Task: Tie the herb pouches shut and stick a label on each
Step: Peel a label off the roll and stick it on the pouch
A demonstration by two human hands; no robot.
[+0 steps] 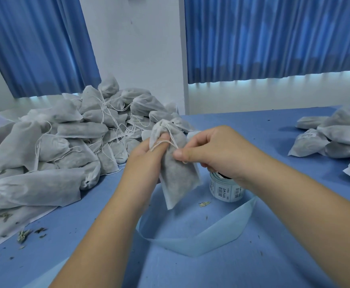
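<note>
Risks, going L to R. Pile of unfinished pouches (66, 142) fills the left of frame w/ loose drawstrings trailing everywhere. A stray one could catch the work & drag a neighbour along. Herb crumbs (24, 233) at lower left show these bags shed, so a neck left slack prob. spills more. At centre, the held pouch (178, 173) hangs off the bench (253, 267) by its neck only. Its string (165, 143) is thin & looped over a finger, so too hard a pull could snap it or tear the thin fabric, and too soft a pull leaves the knot loose. If the loop slips off the finger, the knot has to be redone. Label roll (226, 189) stands just under the right wrist, right of centre, and an elbow or wrist dip could knock it over. Its pale backing strip (221, 229) curls across lower centre & could snag a forearm. Finished pouches (332, 138) at far right are well apart, no issue there.

Left hand (147, 154), centre frame: fingers (161, 140) curled tight round the gathered neck, string crossing over them.

Right hand (215, 148), just right of the pouch: thumb & fingers (182, 154) closed narrow, pinching the string end beside the pouch's upper body. Other digits are folded in & seem to hold nothing. Can't tell if a knot is formed yet. No label is visible on this pouch.
</note>
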